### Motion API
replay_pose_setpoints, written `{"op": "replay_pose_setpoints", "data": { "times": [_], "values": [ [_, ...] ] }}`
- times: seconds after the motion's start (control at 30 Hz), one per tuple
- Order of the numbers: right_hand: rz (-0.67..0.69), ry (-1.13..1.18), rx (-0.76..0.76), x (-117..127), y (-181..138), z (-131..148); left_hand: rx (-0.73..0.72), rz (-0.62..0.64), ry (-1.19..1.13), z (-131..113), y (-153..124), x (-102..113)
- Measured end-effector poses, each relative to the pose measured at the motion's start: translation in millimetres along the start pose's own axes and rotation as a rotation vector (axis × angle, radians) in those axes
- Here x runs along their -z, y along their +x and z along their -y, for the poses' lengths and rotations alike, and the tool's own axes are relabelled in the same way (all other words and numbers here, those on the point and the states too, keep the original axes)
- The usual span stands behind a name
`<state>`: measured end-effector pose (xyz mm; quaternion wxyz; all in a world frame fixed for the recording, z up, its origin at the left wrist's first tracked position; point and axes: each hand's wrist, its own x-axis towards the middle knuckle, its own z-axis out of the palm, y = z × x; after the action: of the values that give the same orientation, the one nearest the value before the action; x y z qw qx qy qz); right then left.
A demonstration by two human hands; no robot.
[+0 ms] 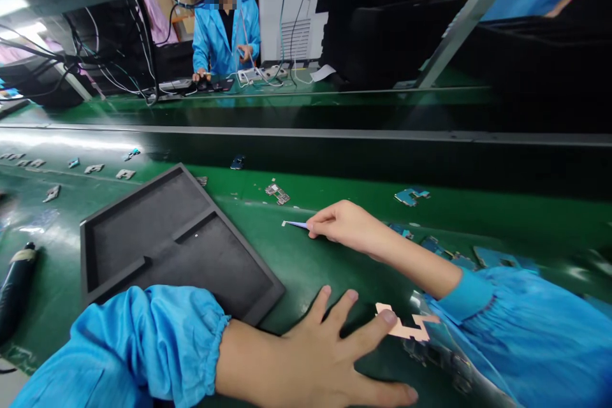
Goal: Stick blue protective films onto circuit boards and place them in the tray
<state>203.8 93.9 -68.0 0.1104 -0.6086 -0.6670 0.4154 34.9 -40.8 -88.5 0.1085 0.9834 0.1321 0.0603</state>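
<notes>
My right hand (342, 222) pinches a pair of slim tweezers (297, 224) over the green bench mat. At the tweezers' tip is a tiny pale piece (284, 223); whether the tips grip it or only touch it is too small to tell. My left hand (315, 360) lies with its fingers spread near the bench's front. One of its fingertips overlaps the edge of a flat, copper-coloured cut-out piece (406, 330). A small group of metal-shielded board parts (277, 194) lies a little beyond the tweezers.
A black divided tray (148, 220) sits at the left, partly behind my left sleeve. Several small circuit boards (411, 196) and grey metal frames (125, 174) are scattered about. A dark cylindrical tool (16, 287) lies far left. Across the bench stands a person in blue (224, 38).
</notes>
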Motion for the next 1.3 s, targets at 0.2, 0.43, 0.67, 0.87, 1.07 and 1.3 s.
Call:
{"op": "replay_pose_setpoints", "data": {
  "times": [0.2,0.43,0.67,0.87,1.07,1.3],
  "values": [
    [-0.007,0.014,0.01,-2,2,1,0.012,0.004,0.031,-2,0,0],
    [-0.013,0.052,0.015,-6,5,1,-0.003,0.026,0.043,-1,0,10],
    [-0.013,0.148,0.051,-7,3,-5,0.01,0.034,-0.006,-3,0,5],
    [0.0,0.219,0.102,-4,-4,-4,0.015,0.042,-0.039,1,1,6],
    [-0.09,0.285,0.097,31,-56,-7,-0.001,0.036,-0.113,7,8,-9],
    [-0.319,0.332,-0.093,64,-176,-58,0.154,0.092,-0.198,9,16,15]
  ]
}}
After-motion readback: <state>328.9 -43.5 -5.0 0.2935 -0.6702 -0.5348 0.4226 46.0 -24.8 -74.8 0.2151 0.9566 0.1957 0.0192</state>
